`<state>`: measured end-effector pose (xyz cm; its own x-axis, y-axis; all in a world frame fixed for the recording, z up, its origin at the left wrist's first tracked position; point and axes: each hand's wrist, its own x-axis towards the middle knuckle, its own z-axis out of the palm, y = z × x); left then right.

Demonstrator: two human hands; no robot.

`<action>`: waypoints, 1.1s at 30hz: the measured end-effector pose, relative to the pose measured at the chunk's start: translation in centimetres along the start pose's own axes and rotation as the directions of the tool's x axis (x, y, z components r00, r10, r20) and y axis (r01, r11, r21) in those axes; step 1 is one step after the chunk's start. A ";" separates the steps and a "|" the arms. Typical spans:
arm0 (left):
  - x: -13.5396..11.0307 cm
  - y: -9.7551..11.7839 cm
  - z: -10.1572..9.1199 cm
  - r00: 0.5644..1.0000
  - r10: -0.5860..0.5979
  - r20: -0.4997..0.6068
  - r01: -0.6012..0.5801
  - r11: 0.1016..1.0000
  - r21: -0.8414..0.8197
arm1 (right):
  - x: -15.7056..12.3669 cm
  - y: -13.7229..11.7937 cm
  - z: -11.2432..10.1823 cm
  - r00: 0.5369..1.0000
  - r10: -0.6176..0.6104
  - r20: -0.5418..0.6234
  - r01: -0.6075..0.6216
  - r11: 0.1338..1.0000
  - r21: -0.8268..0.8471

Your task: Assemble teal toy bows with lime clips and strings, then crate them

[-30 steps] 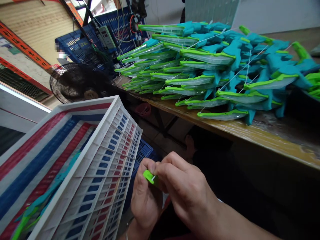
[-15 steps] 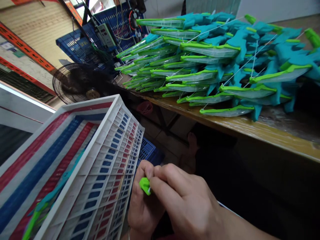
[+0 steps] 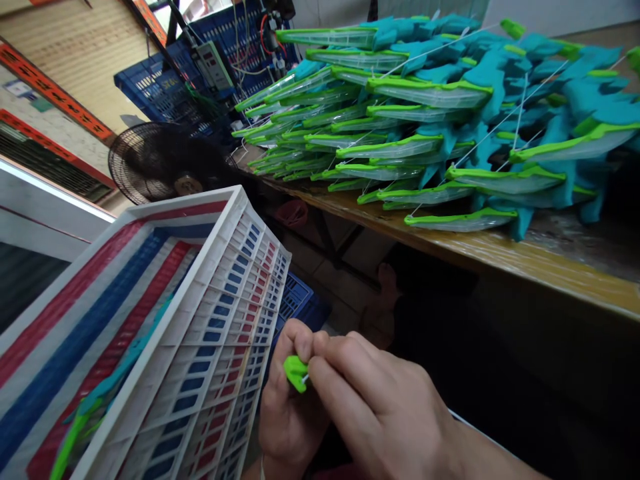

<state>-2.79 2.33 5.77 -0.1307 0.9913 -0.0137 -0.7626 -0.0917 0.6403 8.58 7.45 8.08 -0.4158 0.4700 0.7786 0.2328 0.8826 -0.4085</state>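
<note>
**Two hands closed on a green piece below the desk**

The person holds a small green piece (image 3: 296, 372) low down, under the desk's front edge and just right of a white crate (image 3: 227, 220). The left hand (image 3: 287, 417) curls round it from below, thumb and forefinger closed on it. The right hand (image 3: 387, 413) comes in from the right, its fingertips (image 3: 320, 373) pinched shut against the same piece; a bit of white shows where they meet.

The crate stands tilted, with red and blue stripes inside and a teal-and-green toy (image 3: 95, 407) lying near its lower corner.

On the desk (image 3: 500, 257) a pile of toys (image 3: 425, 120), teal with green rims and white strings, reaches from the front edge to the back. A black fan (image 3: 150, 163) stands past the desk's left end, with a blue crate (image 3: 150, 87) behind it.
</note>
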 end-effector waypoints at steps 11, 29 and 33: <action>-0.1 -0.1 -0.3 0.999 -0.024 -0.040 0.022 0.999 -0.035 | 0.3 -0.4 -0.4 0.999 0.015 0.032 -0.016 0.999 0.031; 0.2 -1.3 0.7 0.979 0.038 -0.201 0.020 0.960 0.279 | 0.1 2.4 -1.0 0.989 -0.067 0.132 0.068 0.998 -0.002; 0.1 -1.5 -0.1 0.960 0.003 -0.280 0.108 0.918 0.382 | -0.8 3.1 -0.1 0.994 -0.056 0.099 0.060 0.997 -0.043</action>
<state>-1.67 2.59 4.73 -0.3054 0.9250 -0.2259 -0.4718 0.0591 0.8797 9.71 9.83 6.26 -0.5127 0.4189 0.7494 0.2452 0.9080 -0.3398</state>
